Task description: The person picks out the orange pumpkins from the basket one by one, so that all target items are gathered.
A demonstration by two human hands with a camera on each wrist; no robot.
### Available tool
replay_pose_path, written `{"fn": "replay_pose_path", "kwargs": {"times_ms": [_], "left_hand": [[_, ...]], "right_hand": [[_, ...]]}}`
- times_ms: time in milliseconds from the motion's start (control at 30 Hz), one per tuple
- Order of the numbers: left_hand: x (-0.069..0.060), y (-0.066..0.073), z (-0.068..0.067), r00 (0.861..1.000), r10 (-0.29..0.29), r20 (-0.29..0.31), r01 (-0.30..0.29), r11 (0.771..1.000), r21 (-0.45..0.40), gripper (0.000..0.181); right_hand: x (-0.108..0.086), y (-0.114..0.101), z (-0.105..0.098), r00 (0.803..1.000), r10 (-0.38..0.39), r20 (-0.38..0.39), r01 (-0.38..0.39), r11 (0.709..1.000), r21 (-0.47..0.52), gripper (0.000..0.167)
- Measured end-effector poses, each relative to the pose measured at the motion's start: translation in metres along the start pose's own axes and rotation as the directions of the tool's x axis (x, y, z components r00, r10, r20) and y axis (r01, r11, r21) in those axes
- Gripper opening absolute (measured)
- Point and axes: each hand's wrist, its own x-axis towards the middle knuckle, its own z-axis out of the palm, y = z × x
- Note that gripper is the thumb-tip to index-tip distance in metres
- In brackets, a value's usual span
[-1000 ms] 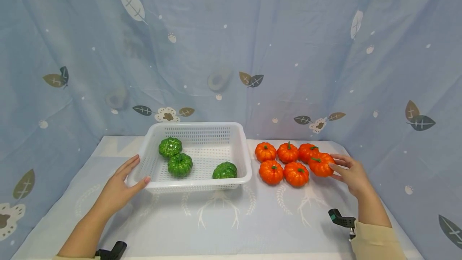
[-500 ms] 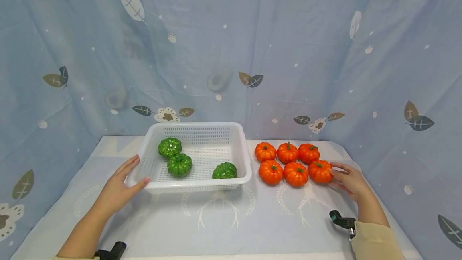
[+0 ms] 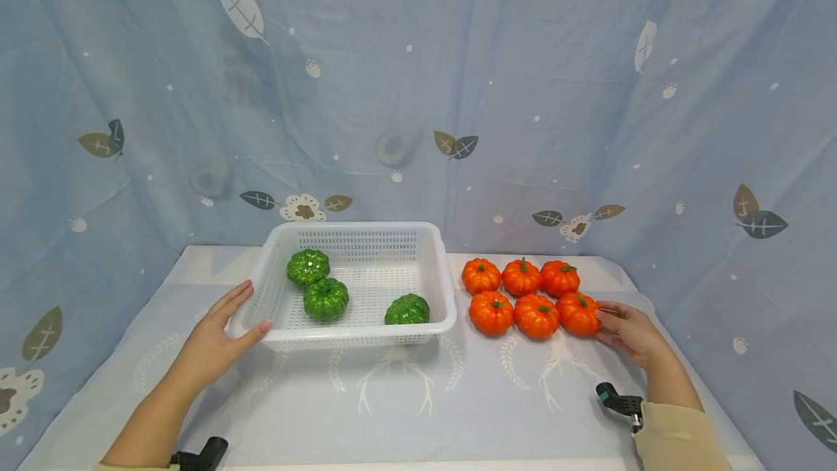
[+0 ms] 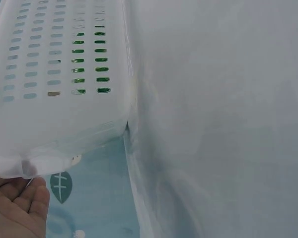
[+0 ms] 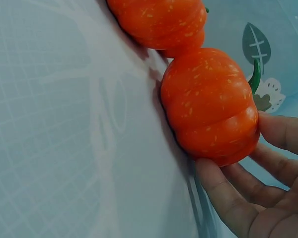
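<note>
At the front left corner of a white slotted plastic basket [image 3: 366, 333], my left hand [image 3: 212, 344] rests against the rim with its fingers spread; the left wrist view shows its fingers [image 4: 38, 201] by the rim. Three shiny green pumpkins lie inside: two touching at the left, one being this pumpkin [image 3: 325, 299], and another pumpkin [image 3: 407, 309] at the front right. To the right, my right hand [image 3: 633, 333] holds an orange pumpkin [image 3: 578, 313] between thumb and fingers at the near row's right end. That pumpkin [image 5: 211, 106] sits on the table, its green stem visible.
Several other orange pumpkins stand in two close rows right of the basket, such as this far-row pumpkin [image 3: 521, 277] and this near-row pumpkin [image 3: 536, 316]. A pale patterned cloth [image 3: 392, 420] covers the table. Blue curtains [image 3: 549, 93] close off the back and sides.
My right hand has lowered the orange pumpkin from over the far-row one to the table and shifted it slightly left, against its near-row neighbour. The left hand and basket have stayed put.
</note>
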Motion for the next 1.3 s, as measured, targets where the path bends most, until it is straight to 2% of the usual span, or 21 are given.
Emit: {"fn": "replay_pose_path", "kwargs": {"times_ms": [200, 533, 767, 933, 1100, 1200, 1300], "left_hand": [[0.001, 0.001, 0.000, 1.000, 0.005, -0.002, -0.005, 1.000, 0.005, 0.088], [0.005, 0.004, 0.000, 1.000, -0.012, 0.025, 0.011, 1.000, 0.019, 0.091], [0.009, 0.002, 0.001, 1.000, 0.016, 0.014, -0.016, 1.000, 0.015, 0.089], [0.011, -0.001, 0.000, 0.999, 0.035, 0.012, -0.035, 0.999, 0.007, 0.087], [0.010, -0.004, -0.002, 0.999, 0.042, 0.010, -0.042, 0.999, 0.007, 0.085], [0.008, -0.006, -0.002, 0.998, 0.056, -0.016, -0.056, 0.998, 0.002, 0.080], [0.004, -0.007, -0.004, 0.995, 0.086, -0.056, -0.086, 0.996, -0.006, 0.071]], "right_hand": [[0.004, 0.000, 0.000, 1.000, 0.003, -0.009, -0.003, 1.000, 0.028, 0.061], [0.005, 0.001, 0.000, 1.000, 0.013, -0.015, -0.013, 1.000, 0.002, 0.060], [0.005, 0.000, -0.001, 1.000, 0.014, -0.012, -0.014, 1.000, -0.005, 0.060], [0.001, -0.004, 0.000, 1.000, -0.013, -0.025, 0.011, 0.996, -0.089, 0.059], [-0.010, -0.018, 0.000, 0.996, -0.091, -0.026, 0.084, 0.977, -0.196, 0.056], [-0.016, -0.026, -0.001, 0.990, -0.137, -0.038, 0.122, 0.957, -0.262, 0.057], [-0.022, -0.031, -0.004, 0.981, -0.181, -0.075, 0.143, 0.922, -0.360, 0.058]]}}
